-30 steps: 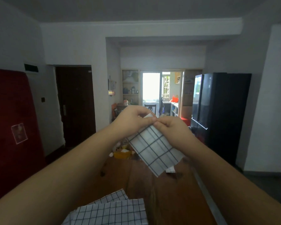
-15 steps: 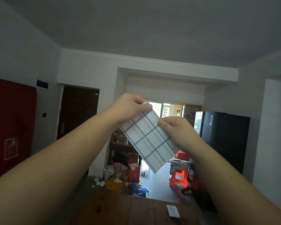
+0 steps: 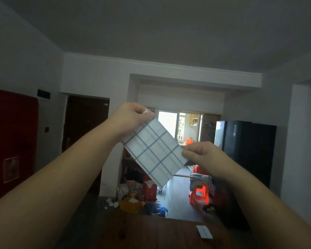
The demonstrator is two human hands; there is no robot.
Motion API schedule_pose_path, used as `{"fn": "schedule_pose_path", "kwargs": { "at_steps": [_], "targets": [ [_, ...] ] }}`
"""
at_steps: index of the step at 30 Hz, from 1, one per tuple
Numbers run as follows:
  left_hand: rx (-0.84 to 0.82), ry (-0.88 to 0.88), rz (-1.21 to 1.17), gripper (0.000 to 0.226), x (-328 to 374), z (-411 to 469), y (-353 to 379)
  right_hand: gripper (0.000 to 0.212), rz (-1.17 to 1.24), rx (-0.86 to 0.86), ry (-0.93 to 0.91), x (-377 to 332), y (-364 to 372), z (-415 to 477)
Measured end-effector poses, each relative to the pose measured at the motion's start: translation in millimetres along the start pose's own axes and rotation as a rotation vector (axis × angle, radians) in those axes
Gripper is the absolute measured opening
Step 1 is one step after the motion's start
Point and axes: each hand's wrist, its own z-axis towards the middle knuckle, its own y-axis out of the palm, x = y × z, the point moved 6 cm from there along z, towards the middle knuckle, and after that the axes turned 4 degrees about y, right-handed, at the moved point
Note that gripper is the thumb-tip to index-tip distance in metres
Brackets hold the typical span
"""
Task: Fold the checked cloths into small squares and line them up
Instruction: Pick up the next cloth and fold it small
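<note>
Far left: red panel (image 3: pixel 11 141) against the wall, a pale square patch low on it. Next, a dark door (image 3: pixel 84 133).

Left hand (image 3: pixel 131 119) raised in front of the view, fingers curled, pinching the upper corner of the checked cloth (image 3: pixel 155 151); a small tip of fabric pokes out above the knuckles.

Cloth held up in the air, well above the table, folded to a flat rectangle, tilted so its long edge runs down to the right. White with dark grid lines. Lower corner hangs free.

Right hand (image 3: pixel 203 155) lower than the left, thumb and fingers closed on the cloth's right-hand corner.

Behind the cloth: bright window (image 3: pixel 169 124), cluttered floor, orange stool (image 3: pixel 199 194).

Right: black fridge (image 3: pixel 246 146).

Bottom edge: brown wooden table (image 3: pixel 142 230), with a small white strip (image 3: pixel 204 232) lying flat near its right side.
</note>
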Motion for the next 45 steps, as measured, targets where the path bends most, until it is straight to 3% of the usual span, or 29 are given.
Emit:
{"fn": "schedule_pose_path", "kwargs": {
  "at_steps": [4, 10, 15, 20, 24, 28, 35, 39, 43, 45],
  "targets": [
    [-0.09, 0.052, 0.071, 0.016, -6, -11, 6, 0.03, 0.056, 0.007, -0.035, -20, 22, 7],
    [-0.182, 0.078, 0.126, 0.011, -12, -29, 30, 0.047, 0.046, 0.156, -0.055, -40, 52, 23],
    [-0.192, 0.029, 0.165, 0.016, -40, -36, 27, 0.042, 0.087, 0.007, 0.073, -12, 77, 7],
    [-0.081, -0.107, 0.022, 0.015, -74, -33, 1, 0.037, 0.142, -0.13, 0.17, 19, 98, -25],
    [-0.136, -0.142, 0.014, 0.014, -92, -41, 2, 0.029, 0.169, -0.194, 0.202, 35, 105, -34],
    [-0.163, -0.12, 0.039, 0.015, -94, -45, 11, 0.022, 0.048, -0.129, 0.121, 31, 107, -25],
    [-0.199, -0.133, 0.012, 0.013, -100, -53, 21, 0.017, 0.219, 0.083, 0.118, 16, 114, -20],
    [-0.178, -0.163, -0.053, 0.013, -108, -60, 25, 0.019, 0.235, 0.116, 0.106, 11, 118, -24],
    [-0.089, -0.115, 0.138, 0.042, -119, -69, 30, 0.021, 0.179, 0.11, 0.117, 8, 121, -26],
    [-0.125, -0.042, 0.165, 0.044, -114, -81, 36, 0.022, 0.135, 0.113, 0.121, 11, 125, -28]
  ]
}}
